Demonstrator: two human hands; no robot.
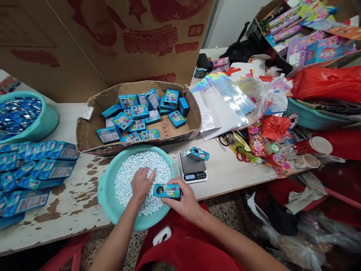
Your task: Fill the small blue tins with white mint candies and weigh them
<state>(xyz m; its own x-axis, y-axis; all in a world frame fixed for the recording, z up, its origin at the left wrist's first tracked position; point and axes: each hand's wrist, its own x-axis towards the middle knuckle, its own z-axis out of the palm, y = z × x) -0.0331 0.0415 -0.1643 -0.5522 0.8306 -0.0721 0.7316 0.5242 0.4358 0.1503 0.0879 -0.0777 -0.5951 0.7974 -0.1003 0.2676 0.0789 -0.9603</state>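
Observation:
My left hand (141, 183) rests among small pale blue and white candies (126, 171) in a round turquoise basin (103, 190). Its thumb stands apart from the other fingers, whose tips touch the candies. In my right hand (186, 199) is a small blue candy box (167, 191), held over the basin's right side, with a round opening facing up. Right of the basin, a digital scale (194, 176) with a lit display carries another blue box (198, 154), which lies tilted on its plate.
Behind the basin, a low cardboard tray (180, 137) holds several blue boxes. More boxes (60, 168) stand in rows at left, beside a basin of blue wrapped pieces (21, 113). Shiny sheets (225, 98), scissors (242, 156) and packaging crowd the right. A large carton (113, 41) stands behind.

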